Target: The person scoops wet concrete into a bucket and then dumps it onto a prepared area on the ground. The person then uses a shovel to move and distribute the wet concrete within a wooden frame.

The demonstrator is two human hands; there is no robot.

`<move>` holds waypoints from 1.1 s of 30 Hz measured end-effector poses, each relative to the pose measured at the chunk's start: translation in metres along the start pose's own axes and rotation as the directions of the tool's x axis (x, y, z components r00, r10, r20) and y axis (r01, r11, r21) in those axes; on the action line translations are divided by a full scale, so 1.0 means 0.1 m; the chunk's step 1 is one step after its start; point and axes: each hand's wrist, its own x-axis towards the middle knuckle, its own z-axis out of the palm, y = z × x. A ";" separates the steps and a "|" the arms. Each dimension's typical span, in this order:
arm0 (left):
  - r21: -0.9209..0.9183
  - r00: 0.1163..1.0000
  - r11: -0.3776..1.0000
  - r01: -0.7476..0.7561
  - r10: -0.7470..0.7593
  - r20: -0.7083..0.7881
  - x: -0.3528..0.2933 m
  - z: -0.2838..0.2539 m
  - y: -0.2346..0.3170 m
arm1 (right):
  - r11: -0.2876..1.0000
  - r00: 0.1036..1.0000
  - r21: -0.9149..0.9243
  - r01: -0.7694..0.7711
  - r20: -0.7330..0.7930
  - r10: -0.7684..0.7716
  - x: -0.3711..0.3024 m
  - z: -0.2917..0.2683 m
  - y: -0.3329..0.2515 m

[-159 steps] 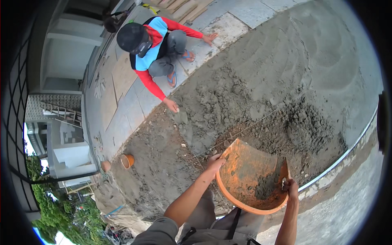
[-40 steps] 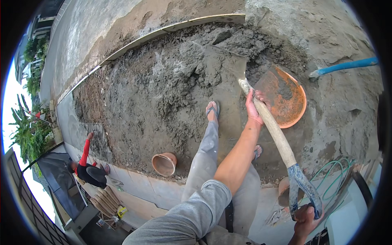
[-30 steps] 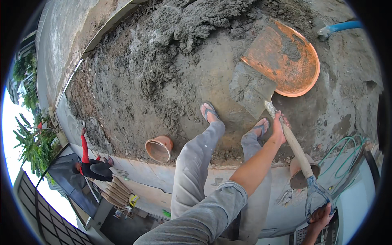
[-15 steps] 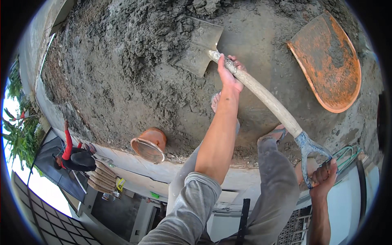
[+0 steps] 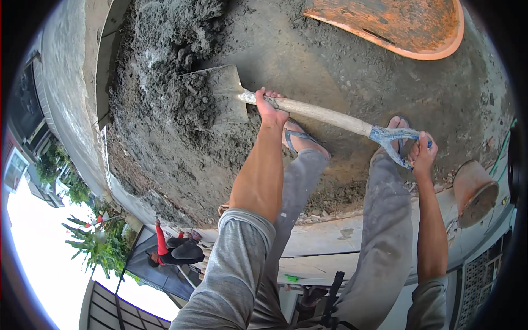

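Note:
Both of my hands hold a shovel (image 5: 327, 113) with a pale wooden shaft, a worn blue D-shaped handle and a flat metal blade. My left hand (image 5: 269, 109) is wrapped round the shaft close to the blade. At the other end, my right hand (image 5: 424, 155) grips the handle. The blade points left into a heap of wet grey mortar (image 5: 181, 102), and lumps of the mix cover its far part. How deep the blade's tip sits is hidden by the lumps.
An orange, mortar-stained tub (image 5: 421, 49) lies at the top right. A dirty bucket (image 5: 477, 193) stands at the right edge. My sandalled feet (image 5: 300, 137) are on the wet slab. A person in red sleeves (image 5: 170, 248) is beyond the low wall at lower left.
The shovel blade has moved into the heap and now bears mortar; before, it looked mostly bare. My hands keep their grips. The view has shifted, so the orange tub sits higher.

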 end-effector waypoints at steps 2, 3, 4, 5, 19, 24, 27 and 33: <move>0.039 0.999 0.998 -0.051 0.051 -0.010 -0.32 0.21 -0.18 | 0.998 1.000 0.060 0.002 -0.008 -0.001 -0.08 -0.26 -0.12; 0.076 0.999 0.997 -0.014 0.017 -0.040 -0.52 0.29 -0.25 | 0.997 1.000 0.082 -0.011 -0.020 0.013 -0.16 -0.43 -0.14; 0.072 0.998 0.997 -0.038 0.041 -0.050 -0.70 0.36 -0.25 | 0.995 0.999 0.099 0.002 -0.042 0.002 -0.27 -0.52 -0.19; 0.115 0.997 0.992 -0.054 0.059 -0.040 -0.86 0.40 -0.21 | 0.994 0.998 0.095 -0.049 -0.037 0.052 -0.37 -0.54 -0.29; 0.788 0.857 0.471 -0.397 0.498 0.134 -2.34 1.08 -2.81 | 0.607 0.691 0.388 -0.694 0.120 0.713 -0.87 -3.17 0.35; 0.928 0.700 0.010 -0.372 0.660 0.273 -2.36 1.45 -3.35 | 0.636 0.633 -0.002 -0.771 0.106 0.767 -0.91 -3.45 0.77; 0.931 0.845 0.218 -0.291 0.516 0.143 -2.71 1.50 -3.19 | 0.569 0.575 0.089 -0.818 0.121 0.809 -1.07 -3.47 0.67; 0.698 0.909 0.614 -0.368 0.397 0.129 -2.56 1.13 -2.85 | 0.632 0.734 0.522 -0.573 -0.016 0.679 -1.70 -3.18 -0.42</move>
